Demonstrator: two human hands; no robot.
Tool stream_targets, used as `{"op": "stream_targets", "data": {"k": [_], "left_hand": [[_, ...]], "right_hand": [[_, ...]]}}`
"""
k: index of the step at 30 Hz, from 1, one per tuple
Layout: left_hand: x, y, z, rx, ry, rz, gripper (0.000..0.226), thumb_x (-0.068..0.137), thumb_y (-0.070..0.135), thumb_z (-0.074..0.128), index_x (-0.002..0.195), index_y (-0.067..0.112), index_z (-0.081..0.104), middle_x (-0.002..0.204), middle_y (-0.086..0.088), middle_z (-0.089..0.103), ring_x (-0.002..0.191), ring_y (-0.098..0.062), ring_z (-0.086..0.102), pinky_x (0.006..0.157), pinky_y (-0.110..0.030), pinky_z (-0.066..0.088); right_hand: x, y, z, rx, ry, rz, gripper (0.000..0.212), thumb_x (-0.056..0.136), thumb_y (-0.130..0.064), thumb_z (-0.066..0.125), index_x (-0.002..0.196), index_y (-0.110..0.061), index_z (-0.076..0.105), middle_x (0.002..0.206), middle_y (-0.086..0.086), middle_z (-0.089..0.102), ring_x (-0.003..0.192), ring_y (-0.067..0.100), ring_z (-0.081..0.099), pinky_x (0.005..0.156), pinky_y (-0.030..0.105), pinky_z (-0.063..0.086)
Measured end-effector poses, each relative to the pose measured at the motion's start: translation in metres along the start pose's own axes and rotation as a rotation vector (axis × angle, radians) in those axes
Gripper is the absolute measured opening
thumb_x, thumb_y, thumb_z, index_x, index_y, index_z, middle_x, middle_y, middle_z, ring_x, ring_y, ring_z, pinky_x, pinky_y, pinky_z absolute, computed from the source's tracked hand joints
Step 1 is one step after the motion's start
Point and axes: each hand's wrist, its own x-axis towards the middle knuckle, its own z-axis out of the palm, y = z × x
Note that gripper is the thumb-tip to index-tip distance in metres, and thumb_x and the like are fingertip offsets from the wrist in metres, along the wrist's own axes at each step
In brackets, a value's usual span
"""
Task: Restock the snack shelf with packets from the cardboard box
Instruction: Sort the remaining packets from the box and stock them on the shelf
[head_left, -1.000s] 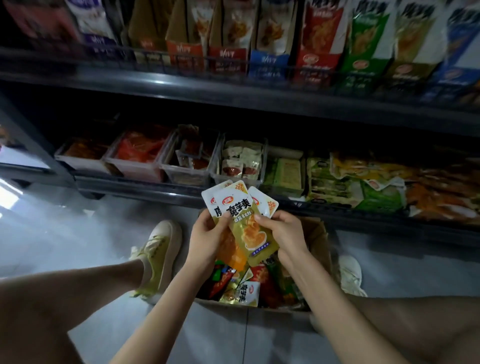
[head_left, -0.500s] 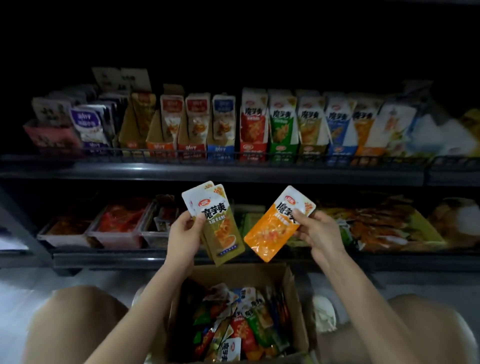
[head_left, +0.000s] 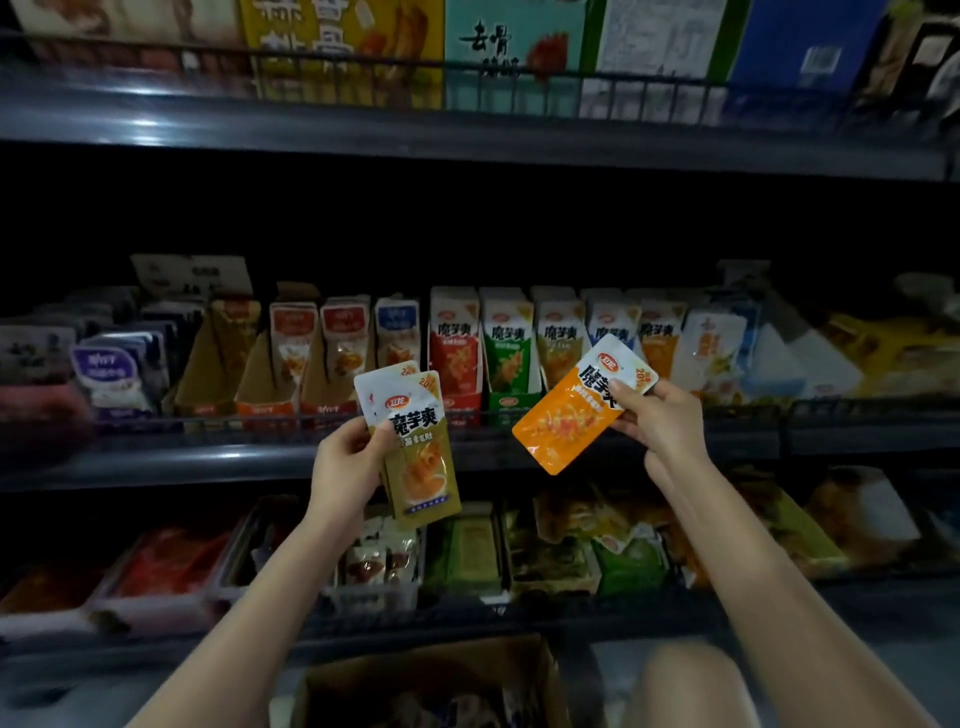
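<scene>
My left grip (head_left: 345, 467) clamps the spare olive packets (head_left: 422, 470) aside while my right grip (head_left: 660, 422) pinches 1 orange packet (head_left: 569, 418) face-out, likely to match it with the orange display box (head_left: 658, 340).

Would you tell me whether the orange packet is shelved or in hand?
In hand: the right hand pinches the orange packet near its top, off the shelf.

Left forearm (head_left: 249, 613) and right forearm (head_left: 753, 571) are bare; left grip (head_left: 345, 467) and right grip (head_left: 660, 421) bare too; one bare knee (head_left: 685, 680) shows.
</scene>
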Motion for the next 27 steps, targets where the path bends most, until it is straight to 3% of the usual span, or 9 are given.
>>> {"op": "stream_targets", "data": {"k": [10, 15, 17, 19, 22, 25, 27], "left_hand": [[0.047, 0.024, 0.083, 0.052, -0.088, 0.081, 0.014, 0.097, 0.023, 0.055, 0.090, 0.023, 0.067, 0.092, 0.000, 0.072, 0.092, -0.021, 0.067, 0.083, -0.047, 0.054], [0.061, 0.030, 0.136, 0.048, -0.151, 0.119, 0.011, 0.097, 0.023, 0.054, 0.092, 0.026, 0.063, 0.095, 0.005, 0.069, 0.094, -0.016, 0.065, 0.079, -0.039, 0.055], [0.068, 0.033, 0.153, 0.054, -0.174, 0.137, 0.010, 0.097, 0.023, 0.054, 0.092, 0.027, 0.062, 0.096, 0.005, 0.068, 0.093, -0.016, 0.064, 0.084, -0.042, 0.054], [0.072, 0.037, 0.166, 0.070, -0.183, 0.170, 0.013, 0.097, 0.023, 0.054, 0.089, 0.031, 0.061, 0.094, 0.007, 0.067, 0.091, -0.013, 0.063, 0.083, -0.039, 0.053], [0.079, 0.043, 0.185, 0.093, -0.180, 0.213, 0.020, 0.098, 0.022, 0.053, 0.082, 0.035, 0.056, 0.087, 0.011, 0.063, 0.083, -0.009, 0.059, 0.073, -0.031, 0.049], [0.088, 0.045, 0.199, 0.123, -0.166, 0.218, 0.011, 0.098, 0.024, 0.053, 0.089, 0.028, 0.058, 0.086, 0.012, 0.061, 0.081, -0.008, 0.057, 0.068, -0.029, 0.046], [0.093, 0.045, 0.204, 0.124, -0.158, 0.211, 0.006, 0.097, 0.026, 0.053, 0.095, 0.025, 0.059, 0.087, 0.012, 0.061, 0.081, -0.008, 0.057, 0.063, -0.026, 0.044]], "right_hand": [[0.064, -0.019, -0.059, 0.005, 0.234, -0.101, 0.011, 0.087, -0.009, 0.067, 0.096, -0.009, 0.061, 0.084, 0.002, 0.065, 0.076, 0.017, 0.062, 0.061, 0.027, 0.051], [0.101, -0.027, -0.092, -0.059, 0.361, -0.273, 0.008, 0.089, -0.012, 0.065, 0.094, -0.006, 0.063, 0.082, 0.004, 0.067, 0.068, 0.009, 0.063, 0.058, 0.023, 0.053], [0.120, -0.029, -0.098, -0.134, 0.380, -0.363, 0.011, 0.090, -0.015, 0.065, 0.092, -0.004, 0.063, 0.079, 0.005, 0.067, 0.067, 0.013, 0.065, 0.060, 0.033, 0.054], [0.136, -0.028, -0.098, -0.260, 0.372, -0.475, 0.015, 0.091, -0.019, 0.064, 0.080, -0.009, 0.060, 0.074, 0.013, 0.063, 0.068, 0.027, 0.062, 0.061, 0.043, 0.049], [0.163, -0.021, -0.094, -0.465, 0.316, -0.581, 0.025, 0.092, -0.018, 0.061, 0.072, -0.008, 0.050, 0.064, 0.014, 0.049, 0.060, 0.026, 0.048, 0.058, 0.036, 0.036], [0.188, -0.010, -0.090, -0.696, 0.151, -0.591, 0.007, 0.089, -0.014, 0.064, 0.089, -0.007, 0.063, 0.081, 0.010, 0.061, 0.078, 0.028, 0.060, 0.063, 0.029, 0.039], [0.200, -0.003, -0.091, -0.888, 0.033, -0.536, 0.028, 0.088, -0.020, 0.066, 0.111, -0.005, 0.065, 0.102, 0.012, 0.067, 0.092, 0.030, 0.063, 0.067, 0.030, 0.043]]}}
